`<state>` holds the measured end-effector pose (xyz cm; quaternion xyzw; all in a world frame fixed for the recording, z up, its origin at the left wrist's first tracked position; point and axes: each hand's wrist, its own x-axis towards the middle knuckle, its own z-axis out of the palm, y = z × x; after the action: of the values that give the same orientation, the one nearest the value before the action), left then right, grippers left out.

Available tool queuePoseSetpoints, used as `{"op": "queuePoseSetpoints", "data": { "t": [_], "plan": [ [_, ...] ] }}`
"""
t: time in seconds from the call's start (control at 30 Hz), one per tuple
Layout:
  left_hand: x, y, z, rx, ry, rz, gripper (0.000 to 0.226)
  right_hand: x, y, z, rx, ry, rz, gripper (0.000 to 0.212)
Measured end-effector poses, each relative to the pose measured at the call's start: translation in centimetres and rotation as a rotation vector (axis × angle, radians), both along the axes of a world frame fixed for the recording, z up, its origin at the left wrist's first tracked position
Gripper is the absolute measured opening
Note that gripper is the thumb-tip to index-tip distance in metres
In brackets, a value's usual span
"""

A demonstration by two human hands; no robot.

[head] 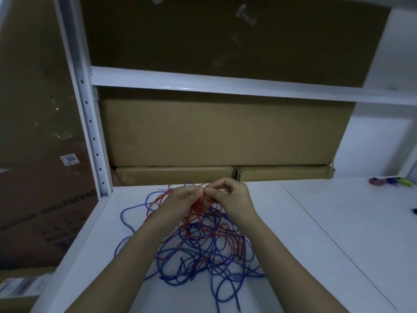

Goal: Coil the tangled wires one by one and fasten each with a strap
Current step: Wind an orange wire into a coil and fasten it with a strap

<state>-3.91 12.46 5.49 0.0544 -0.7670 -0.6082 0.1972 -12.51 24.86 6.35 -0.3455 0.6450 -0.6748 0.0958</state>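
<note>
While both hands meet above the far edge of the tangle, the left hand [180,199] and right hand [228,195] pinch red wire [198,205] strands between curled fingertips, hands touching or nearly so; exact finger contact is too blurred to confirm. Red wire rises from the pile into the pinch, rest of it spread below and toward the wrists, woven through the blue wire [209,263], which lies mostly nearer the body under both forearms, with loops trailing out past the left wrist. All of it sits on the white shelf [316,233]. Handling judgement: wire looks thin, light, limp, with some springy loop memory; it should snag on crossings, so hard pulls will likely tighten knots. Best hold is probably a free end, feeding short lengths hand to hand, not grabbing mid-bundle. Count: two colours visible, red and blue; how many separate wires per colour cannot be told from the tangle. Small coloured items [392,181] lie far off beyond the right hand, maybe straps, too small to tell, roughly three or four. Three cardboard boxes [225,134] stand just beyond the hands. No finished coil visible, so task looks early.
</note>
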Motion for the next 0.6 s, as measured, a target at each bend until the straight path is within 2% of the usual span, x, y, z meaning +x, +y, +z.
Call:
{"op": "queuePoseSetpoints", "data": {
  "t": [0.13, 0.27, 0.47, 0.6],
  "plan": [
    [-0.6, 1.6, -1.0, 0.032, -0.052, 0.126, 0.034, 1.0, 1.0, -2.1, -0.057, -0.143, -0.116, 0.009],
    [-1.0, 3.1, -1.8, -0.050, -0.047, 0.134, 0.030, 2.2, 2.1, -3.2, -0.148, -0.290, -0.196, 0.003],
    [-1.8, 4.6, -1.2, -0.103, -0.110, -0.062, 0.030, 1.5, 5.0, -3.1, -0.115, -0.213, -0.240, 0.008],
    [-3.5, 6.7, -1.4, -0.155, -0.193, -0.104, 0.033, 0.0, 7.7, -3.2, -0.100, -0.168, -0.256, 0.010]
  ]
}}
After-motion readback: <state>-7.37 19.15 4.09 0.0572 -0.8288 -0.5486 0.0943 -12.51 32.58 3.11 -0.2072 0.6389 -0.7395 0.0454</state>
